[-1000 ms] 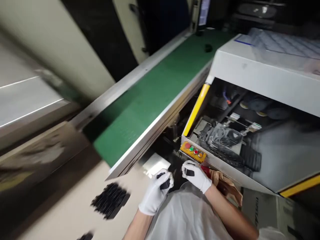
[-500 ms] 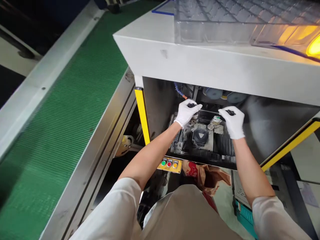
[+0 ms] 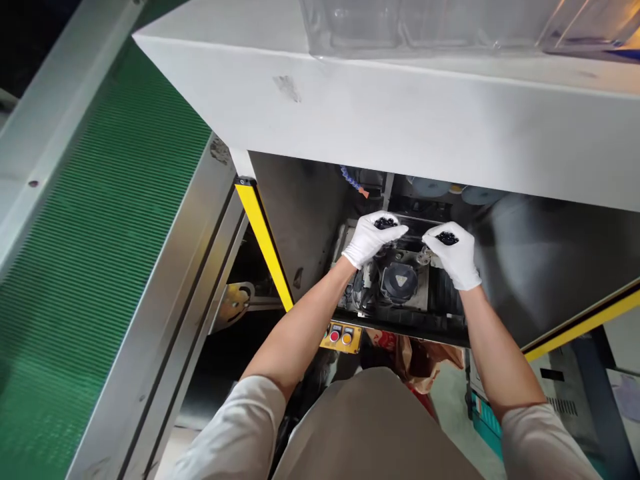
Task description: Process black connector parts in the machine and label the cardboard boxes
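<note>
Both my hands wear white gloves and hover inside the machine's front opening, a small gap apart. My left hand (image 3: 373, 239) curls around a cluster of small shiny black pieces (image 3: 386, 223), its thumb pointing right. A similar black cluster (image 3: 447, 238) shows in the curled fingers of my right hand (image 3: 456, 257). The exact kind of these pieces is too small to make out. Below and between the hands sits a dark round fixture (image 3: 400, 281) with a pale triangle on top. Metal clamp parts beside it are partly hidden by the hands.
A green ribbed conveyor (image 3: 120, 220) runs along the left. Yellow bars (image 3: 265, 243) flank the opening. A button panel (image 3: 341, 337) sits at its lower edge, beside a brown paper bag (image 3: 420, 363). Clear plastic trays (image 3: 425, 27) rest on top. An orange nozzle (image 3: 363, 193) hangs inside.
My hands have come closer together and sit slightly lower over the fixture. The view has shifted, so the machine's white top looks larger and the conveyor lies farther left.
</note>
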A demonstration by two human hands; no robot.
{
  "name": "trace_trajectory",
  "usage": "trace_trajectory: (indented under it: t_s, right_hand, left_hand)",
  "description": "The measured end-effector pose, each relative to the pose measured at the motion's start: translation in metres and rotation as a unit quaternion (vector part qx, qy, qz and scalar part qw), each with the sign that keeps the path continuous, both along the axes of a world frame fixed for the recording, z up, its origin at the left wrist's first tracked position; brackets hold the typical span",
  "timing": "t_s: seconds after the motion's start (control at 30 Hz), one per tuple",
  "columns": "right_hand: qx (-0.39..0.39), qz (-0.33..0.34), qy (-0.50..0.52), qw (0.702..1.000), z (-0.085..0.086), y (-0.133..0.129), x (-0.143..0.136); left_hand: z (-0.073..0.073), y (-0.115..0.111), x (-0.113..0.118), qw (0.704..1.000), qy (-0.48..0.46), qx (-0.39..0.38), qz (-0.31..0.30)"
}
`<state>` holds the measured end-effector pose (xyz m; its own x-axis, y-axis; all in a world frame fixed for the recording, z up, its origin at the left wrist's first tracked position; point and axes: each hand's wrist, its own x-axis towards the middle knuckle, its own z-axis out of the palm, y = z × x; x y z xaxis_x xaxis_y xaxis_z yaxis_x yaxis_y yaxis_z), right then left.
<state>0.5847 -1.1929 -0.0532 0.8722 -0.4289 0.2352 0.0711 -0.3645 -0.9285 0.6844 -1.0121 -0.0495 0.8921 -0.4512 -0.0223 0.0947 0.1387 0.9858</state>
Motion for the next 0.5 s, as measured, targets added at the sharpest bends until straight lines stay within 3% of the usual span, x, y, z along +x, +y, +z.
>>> trace_trajectory:
  t_s: [0.1, 0.33, 0.43, 0.5]
  right_hand:
    - [0.005, 0.006, 0.020, 1.000, 0.002, 0.000, 0.000]
    - [0.015, -0.012, 0.024, 1.000, -0.002, 0.002, 0.000]
    - [0.022, 0.004, 0.047, 0.999, 0.009, -0.002, -0.001]
    - [0.011, 0.051, 0.092, 0.994, 0.024, -0.006, 0.002]
  left_hand:
    - [0.000, 0.001, 0.002, 1.000, 0.010, 0.004, -0.013]
    - [-0.003, 0.010, 0.002, 0.996, -0.064, 0.031, -0.062]
    - [0.001, 0.015, 0.010, 0.993, -0.084, 0.040, -0.074]
    - [0.010, 0.014, 0.021, 0.983, -0.110, 0.089, -0.117]
